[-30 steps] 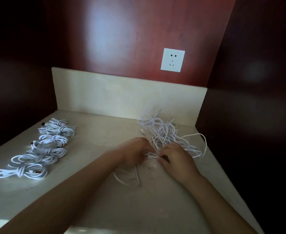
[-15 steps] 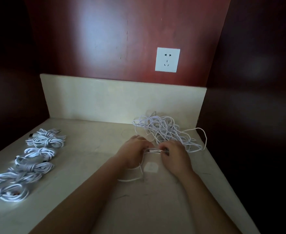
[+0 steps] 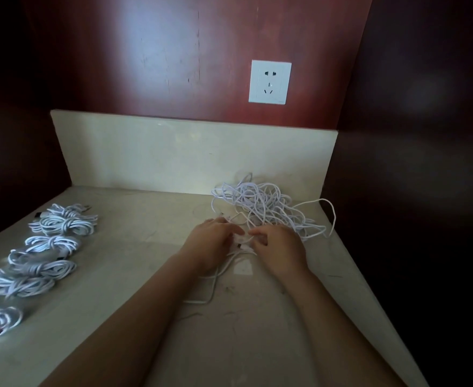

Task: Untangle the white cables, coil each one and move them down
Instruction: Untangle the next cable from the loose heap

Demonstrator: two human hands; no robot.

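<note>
Pinching one white cable (image 3: 214, 289) between left hand (image 3: 211, 240) and right hand (image 3: 281, 248), fingertips nearly meeting, just in front of the tangled pile (image 3: 266, 203)

**Both hands closed on one strand, fingertips close together**

L forearm came in from 7 o'clock and R forearm from 5 o'clock, both bare, converging just below frame centre. L hand (image 3: 213, 237) lay knuckles-up, fingers curled toward 3 o'clock round a white cable (image 3: 245, 248). R hand (image 3: 281, 247) faced it, fingers curled toward 9 o'clock, pinching the same cable.
</note>
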